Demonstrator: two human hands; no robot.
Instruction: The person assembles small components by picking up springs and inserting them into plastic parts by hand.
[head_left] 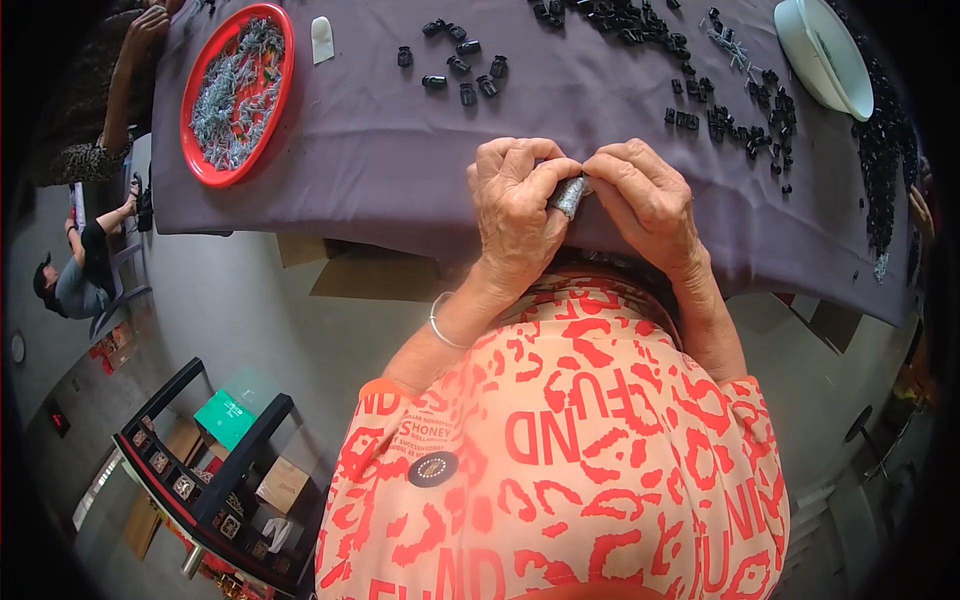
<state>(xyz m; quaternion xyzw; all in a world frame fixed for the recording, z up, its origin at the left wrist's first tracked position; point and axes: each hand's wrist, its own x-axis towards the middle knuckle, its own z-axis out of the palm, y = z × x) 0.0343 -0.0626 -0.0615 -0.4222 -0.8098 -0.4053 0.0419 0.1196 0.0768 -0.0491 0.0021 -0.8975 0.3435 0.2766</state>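
Note:
Both my hands meet just over the near edge of the cloth-covered table [400,140], fingertips pinched together. My left hand [517,205] is closed, thumb and forefinger touching at the tips. Against it, a small silvery-grey piece [569,196] shows below the fingertips; whether it is held or wrapped round a finger, I cannot tell. Facing it, my right hand [648,195] is closed too, its fingertips pressed to the same spot. Whatever sits between the tips is too small and covered to name. Beyond my hands lies a loose group of small black plastic parts [459,65].
At the left stands a red tray [289,65] of silvery screws, beside a white tapered piece [322,40]. More black parts [780,115] spread at the right near a pale basin [800,55]. Another person's hand [146,30] shows at upper left, another [921,212] at the right edge.

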